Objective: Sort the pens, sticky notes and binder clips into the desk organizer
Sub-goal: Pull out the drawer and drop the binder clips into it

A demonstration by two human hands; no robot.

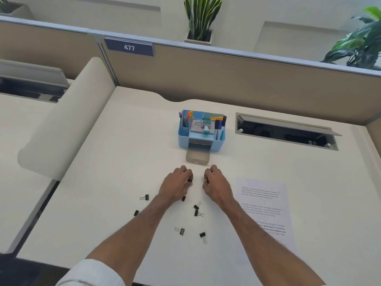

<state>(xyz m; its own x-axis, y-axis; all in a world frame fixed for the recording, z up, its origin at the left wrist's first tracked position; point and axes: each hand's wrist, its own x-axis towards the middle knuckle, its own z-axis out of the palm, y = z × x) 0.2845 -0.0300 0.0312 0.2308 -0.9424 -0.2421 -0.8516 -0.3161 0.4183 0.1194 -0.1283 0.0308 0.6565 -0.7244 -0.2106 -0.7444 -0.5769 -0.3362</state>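
Note:
A light blue desk organizer (182,141) stands mid-desk with pens in its left and right slots and sticky notes in the middle. Its grey translucent drawer (197,156) is pulled out toward me. Just in front of the drawer, my left hand (177,185) pinches a black binder clip (189,180), and my right hand (216,183) pinches another clip whose wire handle (203,179) shows at the fingertips. Several black binder clips lie scattered on the desk below my hands, such as one (144,197) at the left and one (203,236) nearest me.
A printed paper sheet (266,205) lies to the right of my right forearm. An open cable hatch (286,132) sits at the back right of the desk. Beige partition walls close the back and left sides.

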